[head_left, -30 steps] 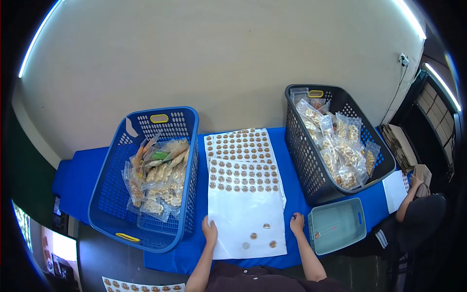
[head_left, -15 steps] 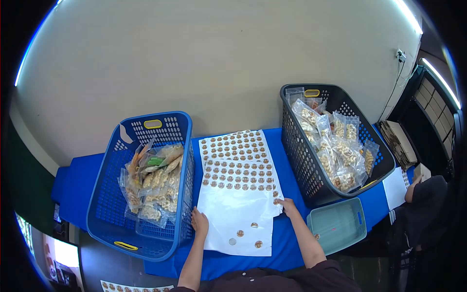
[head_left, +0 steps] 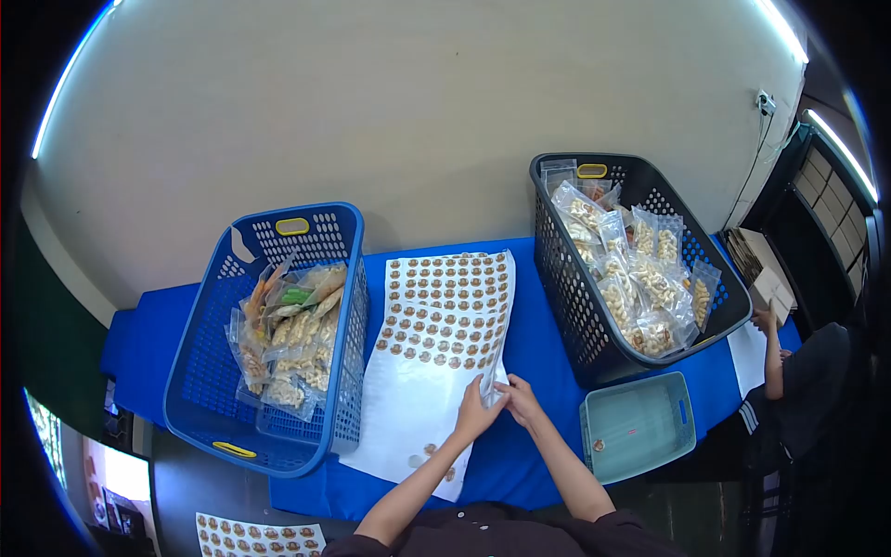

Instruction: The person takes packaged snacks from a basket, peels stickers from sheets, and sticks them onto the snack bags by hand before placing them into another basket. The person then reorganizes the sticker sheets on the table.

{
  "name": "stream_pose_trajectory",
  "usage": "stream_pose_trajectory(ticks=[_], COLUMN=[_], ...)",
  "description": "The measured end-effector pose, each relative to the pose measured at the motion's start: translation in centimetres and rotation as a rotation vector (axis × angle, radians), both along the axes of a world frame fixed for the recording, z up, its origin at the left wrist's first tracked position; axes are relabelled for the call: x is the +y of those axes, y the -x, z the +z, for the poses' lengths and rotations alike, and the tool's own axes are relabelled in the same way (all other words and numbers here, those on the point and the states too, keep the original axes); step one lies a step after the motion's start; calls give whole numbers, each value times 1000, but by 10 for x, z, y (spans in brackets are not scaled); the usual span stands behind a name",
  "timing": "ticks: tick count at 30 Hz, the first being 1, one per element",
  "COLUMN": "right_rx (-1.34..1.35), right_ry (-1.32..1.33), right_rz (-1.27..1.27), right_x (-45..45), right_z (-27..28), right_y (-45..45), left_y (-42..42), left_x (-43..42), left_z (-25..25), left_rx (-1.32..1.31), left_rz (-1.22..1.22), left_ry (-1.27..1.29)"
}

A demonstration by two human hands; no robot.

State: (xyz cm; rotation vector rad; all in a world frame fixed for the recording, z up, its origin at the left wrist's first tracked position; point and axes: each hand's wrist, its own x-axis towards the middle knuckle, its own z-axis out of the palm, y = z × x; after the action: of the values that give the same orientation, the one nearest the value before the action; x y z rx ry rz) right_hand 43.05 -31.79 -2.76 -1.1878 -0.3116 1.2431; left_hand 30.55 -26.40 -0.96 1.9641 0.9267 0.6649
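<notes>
A white sticker sheet (head_left: 408,395) with rows of round brown stickers lies in front of me, over another sheet (head_left: 450,267) of the same kind. Its right edge curls upward between my hands. My left hand (head_left: 475,418) is closed at this raised edge, with the forearm crossing the sheet's lower part. Just to the right, my right hand (head_left: 522,401) pinches the same edge, its fingertips close to the left ones. Whether a single sticker is also between the fingers cannot be made out. A few loose stickers show on the bare lower part, partly behind my left forearm.
A blue basket (head_left: 357,371) with bagged snacks stands left; a black basket (head_left: 557,288) with more bags stands right. A green tray (head_left: 640,446) holds one round sticker. Another sticker sheet (head_left: 260,537) is at lower left. At right, a co-worker's hand (head_left: 767,320) touches cardboard (head_left: 772,295).
My left hand has crossed from the sheet's left edge to its right edge. My right hand has moved inward, and the edge now curls up. The co-worker's hand has moved farther away.
</notes>
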Motion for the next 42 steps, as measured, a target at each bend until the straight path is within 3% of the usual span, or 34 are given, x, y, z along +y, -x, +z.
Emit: stream_pose_trajectory(ticks=[5,7,8,11,12,15,16,17,20,23,29,30,33,36,39,42], right_rx=[-96,-246,-315,-358,-412,-743,-786,-1051,-1144,-1066,-1119,-941,-499,-351,-352,-475], right_ry=[35,130,167,114,83,92,132,-19,310,539,442,429,323,138,64,88], right_rz=[-73,-116,-134,-338,-346,-43,-85,-213,-195,-177,-283,-231,-128,-85,-65,-69], right_x=[-16,-29,-34,-46,-45,-32,-23,-15,-1,6,-5,-9,-18,-19,-16,-9], right_z=[-19,-47,-63,-61,-39,-34,-30,-32,-3,5,-74,-73,-61,-57,-40,-51], right_y=[-13,-25,-30,-22,-16,-18,-10,-3,21,31,-3,-7,-13,-9,3,8], left_y=[11,22,28,49,53,57,56,55,55,54,60,60,56,43,35,21], left_x=[38,50,54,66,66,70,74,77,79,70,65,63,63,40,34,14], left_z=[-21,-41,-44,-16,-15,-20,-33,-46,-69,-65,-67,-63,-95,-81,-51,-17], left_rx=[180,48,-160,-492,-499,-510,-511,-513,-736,-724,-721,-719,-569,-97,55,92], left_rz=[-113,122,199,193,218,277,291,304,152,223,351,362,381,480,77,-14], left_ry=[273,421,558,1039,1077,1201,1249,1298,1467,1304,1142,1117,758,122,344,238])
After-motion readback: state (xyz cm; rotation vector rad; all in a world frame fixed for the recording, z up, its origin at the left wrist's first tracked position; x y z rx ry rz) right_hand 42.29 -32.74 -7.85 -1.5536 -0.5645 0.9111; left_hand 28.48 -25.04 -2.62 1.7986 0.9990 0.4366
